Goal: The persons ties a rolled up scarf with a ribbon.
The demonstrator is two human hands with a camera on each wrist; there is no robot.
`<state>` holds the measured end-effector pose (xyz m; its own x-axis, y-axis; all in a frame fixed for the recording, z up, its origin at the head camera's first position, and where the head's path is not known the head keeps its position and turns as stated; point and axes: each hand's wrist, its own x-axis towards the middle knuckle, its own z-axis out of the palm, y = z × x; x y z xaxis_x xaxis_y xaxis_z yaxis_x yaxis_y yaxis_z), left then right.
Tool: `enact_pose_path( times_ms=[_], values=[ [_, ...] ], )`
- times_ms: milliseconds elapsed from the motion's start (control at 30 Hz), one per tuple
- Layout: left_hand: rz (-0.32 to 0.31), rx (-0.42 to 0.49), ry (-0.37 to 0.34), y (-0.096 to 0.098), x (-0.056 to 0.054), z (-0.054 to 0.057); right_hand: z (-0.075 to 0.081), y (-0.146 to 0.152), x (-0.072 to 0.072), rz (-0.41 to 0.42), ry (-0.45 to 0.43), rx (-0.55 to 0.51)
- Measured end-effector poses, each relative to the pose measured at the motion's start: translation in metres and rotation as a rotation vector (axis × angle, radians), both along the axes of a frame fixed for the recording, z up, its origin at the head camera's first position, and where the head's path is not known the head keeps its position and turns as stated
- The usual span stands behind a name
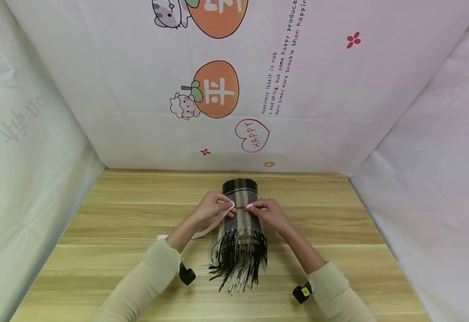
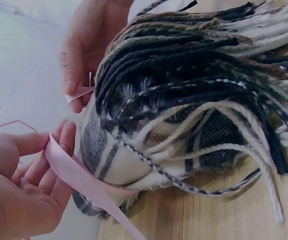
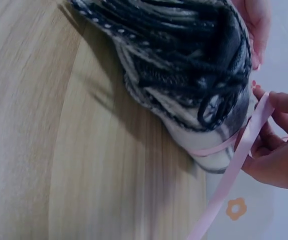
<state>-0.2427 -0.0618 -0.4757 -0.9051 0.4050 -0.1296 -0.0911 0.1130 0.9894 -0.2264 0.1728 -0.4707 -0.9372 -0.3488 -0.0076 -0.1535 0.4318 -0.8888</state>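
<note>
A rolled plaid scarf (image 1: 242, 221) in black, white, grey and brown lies on the table, its fringe (image 1: 240, 264) toward the person. A pink ribbon (image 2: 76, 175) passes around the roll, as the right wrist view shows by the band (image 3: 214, 149) along its side. Over the top of the scarf, my left hand (image 1: 214, 207) pinches one length of ribbon between thumb and fingers, and its tail trails left onto the table. Opposite it, my right hand (image 1: 270, 213) pinches the other length, whose tail hangs down in the right wrist view. A small gap separates the hands.
The wood-grain table (image 1: 129, 197) extends on both sides of the scarf. A white printed backdrop (image 1: 137, 134) rises behind it, with white sheets to left and right. Black wrist devices (image 1: 187, 273) sit below both sleeves.
</note>
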Motion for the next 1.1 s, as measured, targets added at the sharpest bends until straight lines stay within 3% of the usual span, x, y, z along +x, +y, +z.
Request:
enact_pose_path(
  times_ms=[167,300,500,800,933,1100],
  values=[
    [0.068,-0.117,0.105,0.002,0.002,0.001,0.005,-0.006,0.003,-0.054,0.104,0.091],
    [0.102,-0.188,0.129,0.002,0.002,0.002,0.005,-0.009,0.003,-0.103,0.145,0.105],
    [0.103,-0.165,0.11,0.004,0.002,0.003,0.005,-0.01,0.004,-0.126,0.11,0.04],
    [0.19,-0.046,0.079,0.014,0.006,0.004,-0.002,-0.008,0.001,-0.089,0.011,-0.149],
    [0.197,-0.043,0.106,0.018,0.005,0.005,-0.006,-0.01,-0.002,-0.094,0.023,-0.181],
    [0.159,-0.09,0.178,0.021,0.003,0.005,-0.009,-0.012,-0.004,-0.092,0.034,-0.236]
  ],
)
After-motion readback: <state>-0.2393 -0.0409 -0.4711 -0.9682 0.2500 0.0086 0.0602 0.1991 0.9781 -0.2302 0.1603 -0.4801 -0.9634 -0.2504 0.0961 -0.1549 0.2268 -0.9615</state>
